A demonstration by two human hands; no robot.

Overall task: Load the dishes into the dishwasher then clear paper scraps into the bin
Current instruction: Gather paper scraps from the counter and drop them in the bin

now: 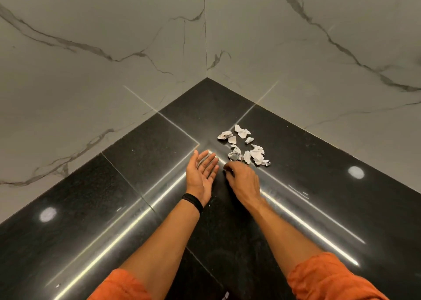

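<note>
The crumpled paper scraps (pixel 257 153) lie on the black counter (pixel 91 208) near the wall corner; the right hand (pixel 242 177) is just beside them, palm down, fingers curled, maybe pinching one, I cannot tell; the left hand (pixel 201 173) lies palm up, fingers straight.

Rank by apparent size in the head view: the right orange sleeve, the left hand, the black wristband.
1. right orange sleeve, though its nearness to the camera enlarges it
2. left hand
3. black wristband
</note>
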